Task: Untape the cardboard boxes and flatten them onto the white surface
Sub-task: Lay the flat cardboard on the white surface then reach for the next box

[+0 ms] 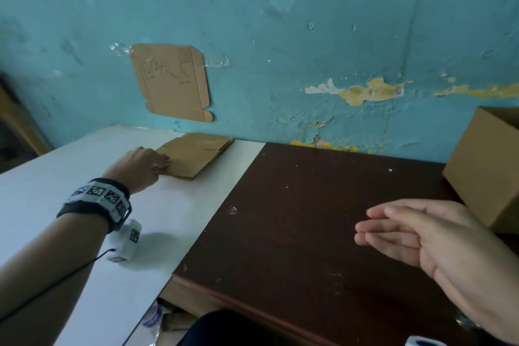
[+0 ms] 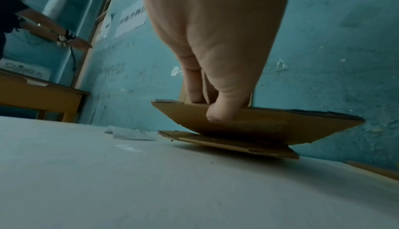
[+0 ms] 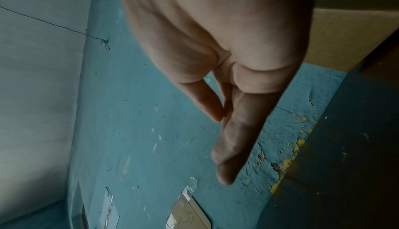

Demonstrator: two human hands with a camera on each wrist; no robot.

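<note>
A stack of flattened brown cardboard boxes (image 1: 196, 153) lies on the white surface (image 1: 174, 205) near the blue wall. My left hand (image 1: 161, 164) pinches the near edge of the top flattened box (image 2: 270, 123), thumb under and fingers on top, lifting that edge off the lower piece (image 2: 237, 144). My right hand (image 1: 393, 229) hovers open above the dark brown table (image 1: 309, 219), fingers straight and together (image 3: 228, 147), holding nothing. An assembled cardboard box (image 1: 488, 166) stands at the table's far right.
A flat cardboard sign (image 1: 171, 81) with handwriting is taped to the blue wall. A bit of clear tape (image 1: 232, 209) lies on the dark table. Another person's arm (image 2: 54, 33) reaches over a wooden desk (image 2: 43, 94) at left.
</note>
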